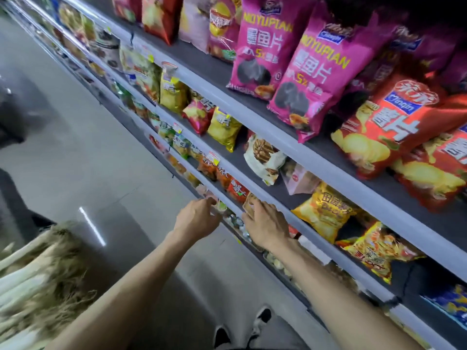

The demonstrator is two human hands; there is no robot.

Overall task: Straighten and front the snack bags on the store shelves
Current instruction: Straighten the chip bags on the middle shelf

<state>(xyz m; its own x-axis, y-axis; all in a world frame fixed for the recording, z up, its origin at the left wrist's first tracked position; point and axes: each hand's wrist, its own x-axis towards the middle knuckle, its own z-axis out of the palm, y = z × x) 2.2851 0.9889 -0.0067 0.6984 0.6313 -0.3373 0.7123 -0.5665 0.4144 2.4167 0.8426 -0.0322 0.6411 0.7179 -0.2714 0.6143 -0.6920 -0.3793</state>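
Now two hands low: right hand [267,223] fingers [262,207] round one tan bag [248,205]; left hand [195,218] fingers unclear.

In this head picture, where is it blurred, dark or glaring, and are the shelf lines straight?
Head view: pink bags are sharp; the pale bundle at lower left is blurred; the upper right corner is dark; a glare streak lies on the floor; the shelf rails bow slightly.

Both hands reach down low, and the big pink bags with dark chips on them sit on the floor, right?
No. The big pink snack bags stand on the highest visible shelf, not the floor, as the head view shows. The left hand and right hand do reach low.
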